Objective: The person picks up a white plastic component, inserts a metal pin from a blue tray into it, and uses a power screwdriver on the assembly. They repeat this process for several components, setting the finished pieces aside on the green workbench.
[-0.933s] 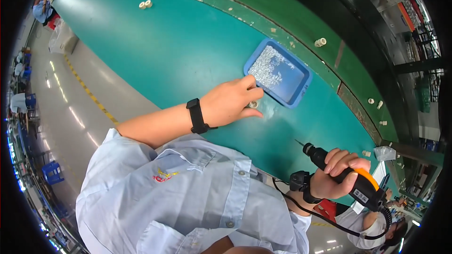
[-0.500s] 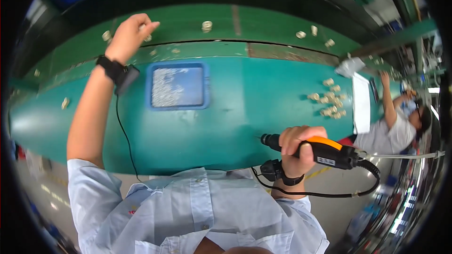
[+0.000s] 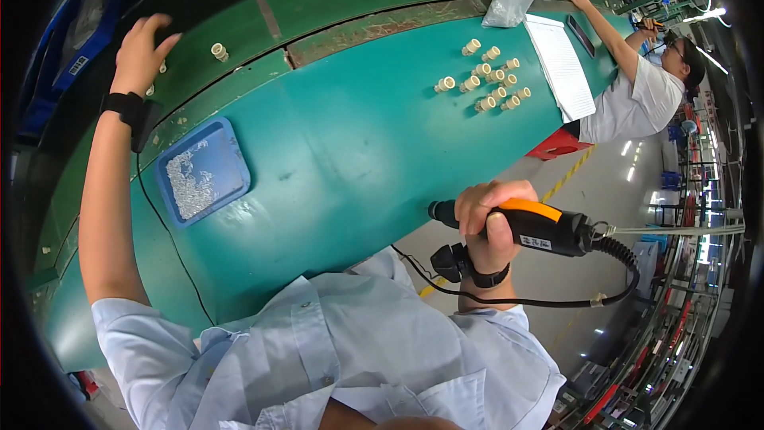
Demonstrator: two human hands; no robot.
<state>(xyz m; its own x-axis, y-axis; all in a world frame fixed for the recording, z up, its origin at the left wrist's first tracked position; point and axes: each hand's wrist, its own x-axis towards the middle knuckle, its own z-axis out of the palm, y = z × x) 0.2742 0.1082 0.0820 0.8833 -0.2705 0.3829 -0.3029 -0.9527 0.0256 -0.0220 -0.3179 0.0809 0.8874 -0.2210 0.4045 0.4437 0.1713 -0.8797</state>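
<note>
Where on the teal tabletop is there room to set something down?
The teal tabletop has its widest bare patch between the blue tray and the cluster of cream fittings. The fittings' side is crowded, with the white sheet and clear bag nearby.

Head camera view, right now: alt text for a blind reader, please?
A person's right hand grips a black-and-orange power tool; the open left hand is outstretched. A blue tray and pale fittings sit on a green table.
</note>
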